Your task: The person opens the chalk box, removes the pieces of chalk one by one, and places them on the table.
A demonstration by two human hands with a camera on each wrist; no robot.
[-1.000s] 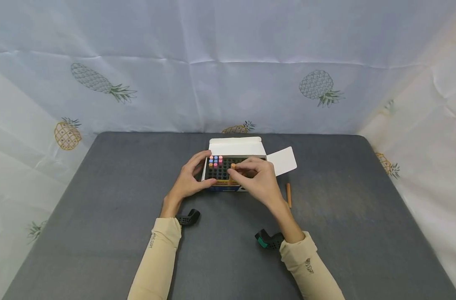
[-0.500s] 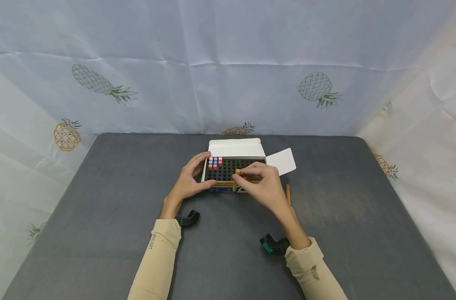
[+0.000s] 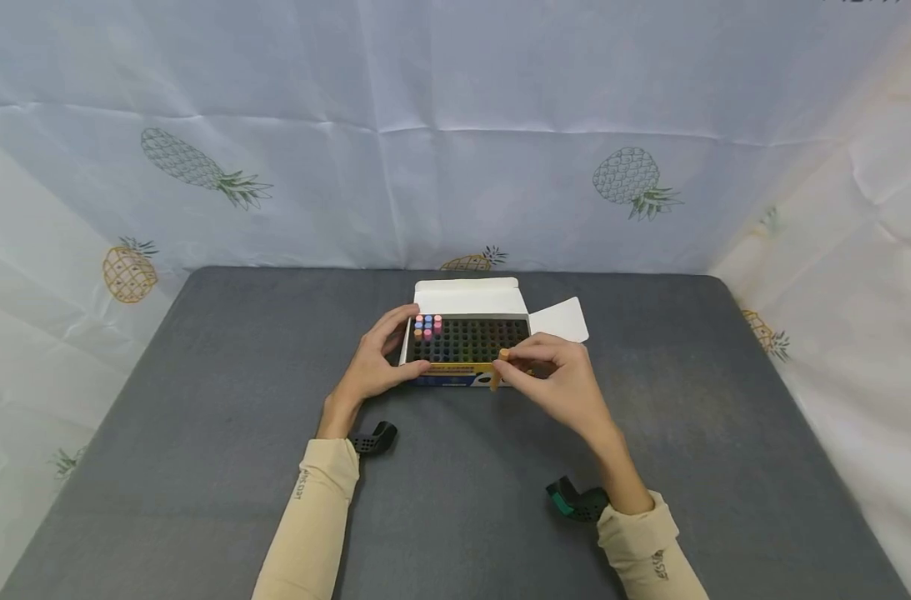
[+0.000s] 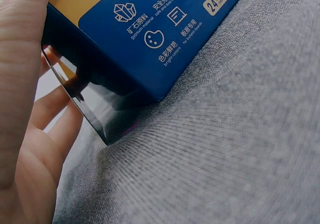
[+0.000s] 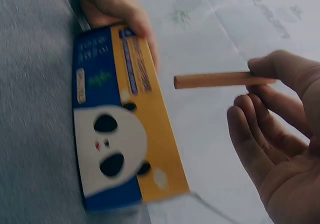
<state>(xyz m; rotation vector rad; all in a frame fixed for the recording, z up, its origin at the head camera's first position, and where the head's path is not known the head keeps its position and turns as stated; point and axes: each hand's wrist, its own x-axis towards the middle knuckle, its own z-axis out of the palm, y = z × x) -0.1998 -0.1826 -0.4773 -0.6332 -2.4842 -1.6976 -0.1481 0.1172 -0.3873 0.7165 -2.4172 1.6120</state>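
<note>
An orange chalk stick [image 5: 215, 80] is pinched between the thumb and fingertips of my right hand [image 3: 558, 377], in front of the box's right part. In the right wrist view the stick points away from the fingertips, apart from the box. My left hand [image 3: 376, 358] grips the left end of the blue and yellow chalk box [image 4: 135, 43], thumb along its front edge and fingers around the far side. Inside the open box is a black holder [image 3: 473, 340] with rows of holes. Several blue, pink and orange chalk sticks [image 3: 428, 326] stand in its back left corner.
The white lid [image 3: 470, 297] lies folded back behind the box, and a white end flap [image 3: 562, 320] sticks out on the right. A grey cloth [image 3: 237, 400] covers the table. White curtains with pineapples [image 3: 425, 167] hang behind.
My right hand has moved right and toward me from over the holder, carrying the orange chalk. The other orange stick on the table is now hidden behind that hand. The left hand stays put.
</note>
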